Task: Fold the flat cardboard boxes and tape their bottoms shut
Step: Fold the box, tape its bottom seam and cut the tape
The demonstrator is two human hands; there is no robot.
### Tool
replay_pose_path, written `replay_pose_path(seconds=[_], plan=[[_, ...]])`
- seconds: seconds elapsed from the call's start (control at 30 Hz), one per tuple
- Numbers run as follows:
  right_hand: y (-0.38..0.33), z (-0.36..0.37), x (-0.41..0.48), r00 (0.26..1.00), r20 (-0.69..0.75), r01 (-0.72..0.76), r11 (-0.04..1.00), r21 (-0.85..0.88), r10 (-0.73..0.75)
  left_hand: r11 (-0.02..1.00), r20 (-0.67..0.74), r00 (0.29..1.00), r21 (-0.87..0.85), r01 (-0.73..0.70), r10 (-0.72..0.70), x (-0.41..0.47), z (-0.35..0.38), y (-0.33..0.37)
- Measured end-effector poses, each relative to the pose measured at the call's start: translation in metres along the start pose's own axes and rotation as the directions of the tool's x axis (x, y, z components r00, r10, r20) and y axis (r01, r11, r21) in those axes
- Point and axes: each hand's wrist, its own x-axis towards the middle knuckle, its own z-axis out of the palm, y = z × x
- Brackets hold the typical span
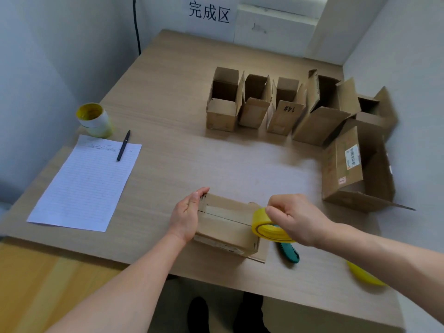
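Your L hand (186,213) lies flat against the left end of the cardboard box (225,227), fingers straight, pressing, not curled round anything. Your R hand (296,218) grips the yellow tape roll (263,227), fingers curled over its rim; the roll touches the box's right end at the top edge. The box sits nr the front edge of the worktop (168,92), between both hands, closed flaps up, seam running L–R. A pale strip lies along the seam nr the left end. Just below the roll, by your R wrist, a green-handled tool (289,253) lies on the worktop; can't tell what kind. Further R is a second yellow object (365,275), partly hidden by your forearm. Far side: three small folded boxes (255,104) stand in a row, tops open, one marked "14#". Then comes a larger box (322,111), and nearer you on the R a big box (355,169) w/ a label, lying on its side, open. On the L is a lined sheet (86,181) w/ a pen (123,145) across its top corner. Beyond it stands a white cylinder (95,120), yellow inside. A wall sign (209,13) w/ printed characters hangs at the back.
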Motion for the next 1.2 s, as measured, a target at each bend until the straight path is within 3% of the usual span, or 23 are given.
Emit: replay_pose_path(seconds=[0.3,0.63,0.77,0.83,0.9,0.97,1.03,1.17,1.2], plan=[[0.007,0.014,-0.017,0.983,0.008,-0.178,0.955,-0.239,0.186,0.999,0.051,0.998,0.022,-0.032,0.031,0.009,0.001,0.007],[0.020,0.044,-0.019,0.937,0.081,-0.318,0.926,-0.201,0.339,0.996,0.073,0.996,0.064,-0.061,0.056,0.013,-0.001,0.007],[0.025,0.046,-0.014,0.943,0.120,-0.306,0.950,-0.064,0.312,0.981,0.133,0.987,0.160,-0.107,0.086,0.021,-0.004,0.008],[0.027,0.042,-0.009,0.967,0.162,-0.184,0.979,-0.087,0.196,0.905,0.144,0.982,0.388,-0.173,0.126,0.033,-0.005,0.019],[0.026,0.040,-0.005,0.972,0.224,-0.046,0.989,-0.138,0.077,0.688,0.104,0.985,0.705,-0.172,0.140,0.048,0.000,0.037],[0.022,0.041,-0.001,0.960,0.281,0.041,0.984,-0.175,0.010,0.553,0.043,0.987,0.824,-0.122,0.153,0.061,0.014,0.057],[0.020,0.043,0.000,0.957,0.290,0.049,0.978,-0.203,0.013,0.572,0.066,0.985,0.807,-0.148,0.162,0.072,0.034,0.069],[0.019,0.041,-0.003,0.973,0.218,-0.019,0.972,-0.233,0.071,0.793,-0.001,0.972,0.579,-0.189,0.233,0.066,0.050,0.072],[0.018,0.042,-0.003,0.975,0.206,-0.029,0.972,-0.232,0.078,0.748,0.037,0.946,0.603,-0.277,0.321,0.057,0.050,0.068]])
